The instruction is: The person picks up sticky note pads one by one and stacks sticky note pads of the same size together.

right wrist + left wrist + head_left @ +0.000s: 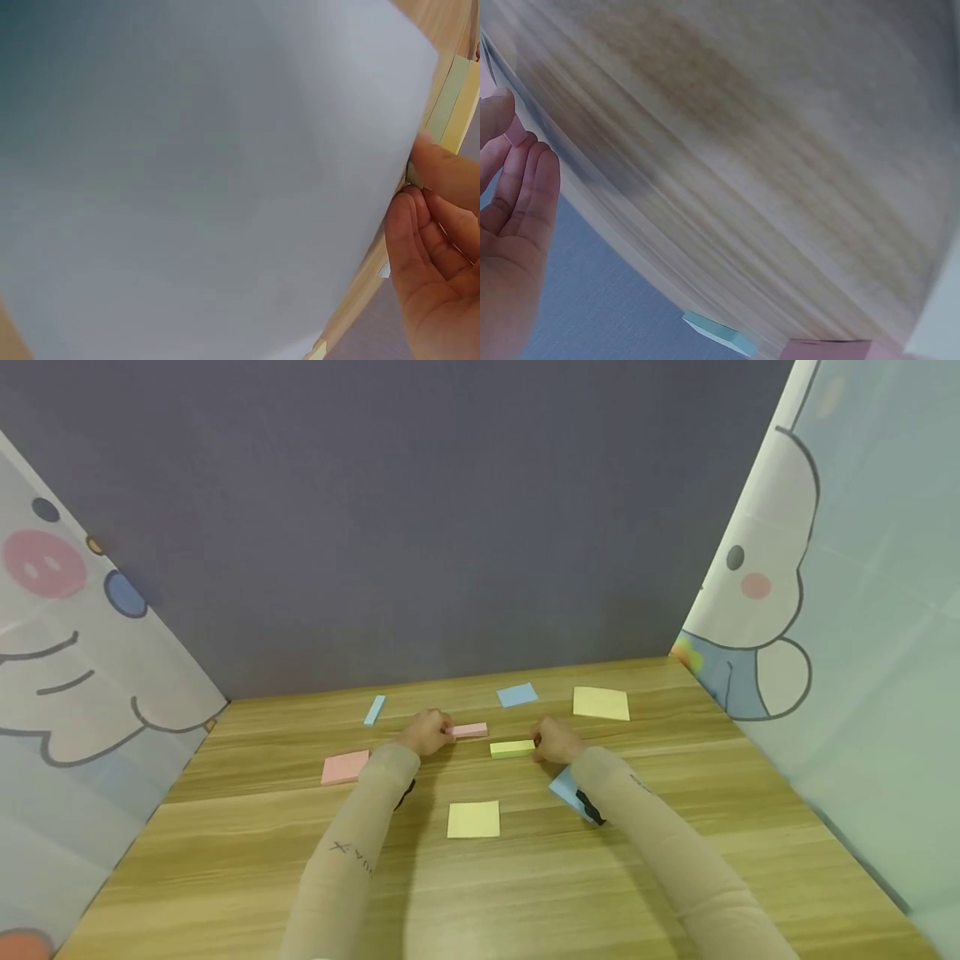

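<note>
My left hand pinches the left end of a narrow pink sticky-note pad between thumb and fingers. In the left wrist view a bit of that pink pad shows between the thumb and fingertips. To the right, a narrow yellow-green sticky-note pad has its right end gripped by my right hand. The right wrist view shows this strip pad running away from the thumb. The two strips are apart, the pink one slightly farther back. A blue sticky-note pad lies partly hidden under the right forearm.
On the wooden table lie a square pink pad, a thin light-blue strip pad, a blue pad, a large yellow pad and a yellow pad. A grey panel rises along the back edge; printed cloths flank both sides.
</note>
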`<state>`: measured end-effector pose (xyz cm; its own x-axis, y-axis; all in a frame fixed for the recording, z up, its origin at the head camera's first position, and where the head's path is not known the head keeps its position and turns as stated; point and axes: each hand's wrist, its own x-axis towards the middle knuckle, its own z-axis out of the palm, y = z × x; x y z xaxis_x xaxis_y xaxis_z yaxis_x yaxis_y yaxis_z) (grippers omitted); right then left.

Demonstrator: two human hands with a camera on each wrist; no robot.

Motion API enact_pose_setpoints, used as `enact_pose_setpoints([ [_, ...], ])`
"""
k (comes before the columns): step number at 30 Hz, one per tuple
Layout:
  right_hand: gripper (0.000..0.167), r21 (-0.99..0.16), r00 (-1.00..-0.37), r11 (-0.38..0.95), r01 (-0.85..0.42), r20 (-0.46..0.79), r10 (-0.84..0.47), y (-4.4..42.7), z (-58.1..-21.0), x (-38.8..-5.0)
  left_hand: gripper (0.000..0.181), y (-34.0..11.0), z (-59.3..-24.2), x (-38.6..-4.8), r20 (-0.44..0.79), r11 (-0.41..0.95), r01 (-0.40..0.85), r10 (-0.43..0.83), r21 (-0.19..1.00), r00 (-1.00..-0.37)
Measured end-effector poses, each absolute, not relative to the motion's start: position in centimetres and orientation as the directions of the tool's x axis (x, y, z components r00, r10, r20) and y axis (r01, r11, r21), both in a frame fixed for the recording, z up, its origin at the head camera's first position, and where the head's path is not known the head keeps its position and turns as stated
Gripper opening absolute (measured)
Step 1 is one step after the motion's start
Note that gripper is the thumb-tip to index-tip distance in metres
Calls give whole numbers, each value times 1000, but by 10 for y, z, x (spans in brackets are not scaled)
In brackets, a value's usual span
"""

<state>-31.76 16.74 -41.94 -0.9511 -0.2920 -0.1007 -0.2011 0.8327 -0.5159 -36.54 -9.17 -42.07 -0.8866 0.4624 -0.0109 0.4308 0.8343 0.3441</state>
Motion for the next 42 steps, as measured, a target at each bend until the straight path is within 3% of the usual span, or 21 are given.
enact_pose_setpoints([
  [7,32,-507,-953,835,-213,-82,-292,166,-417,-316,19,-92,-419,-363,-16,831,430,465,352,-885],
  [16,38,-511,-950,833,-211,-94,-298,167,-420,-319,12,-93,-419,-360,-7,820,431,468,376,-884],
  [42,41,-511,-948,829,-230,-77,-310,170,-421,-319,25,-84,-412,-361,6,822,457,484,339,-875],
])
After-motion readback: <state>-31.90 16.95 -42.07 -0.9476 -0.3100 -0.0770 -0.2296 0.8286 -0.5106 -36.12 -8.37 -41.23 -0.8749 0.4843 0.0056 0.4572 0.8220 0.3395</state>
